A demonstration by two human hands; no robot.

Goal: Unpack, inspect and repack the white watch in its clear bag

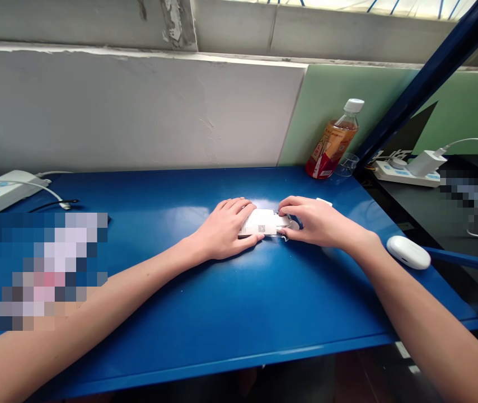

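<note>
A small white packet (261,223) with a printed square code and a clear, shiny plastic edge lies on the blue table (205,302). My left hand (224,229) grips its left part, fingers over the far side and thumb along the near edge. At the packet's right end, my right hand (312,220) is closed, with thumb and fingertips on a whitish piece (293,224) that shows at the opening. What this piece is I cannot make out. Just behind the right hand, a small white object (324,202) is mostly hidden.
A drink bottle (332,146) stands at the back right beside a clear plastic cup (347,164). A white rounded case (408,252) lies near the right edge. Power strips (6,193) with cables sit at both sides. A blurred patch covers something at left. A blue post (427,73) rises at right.
</note>
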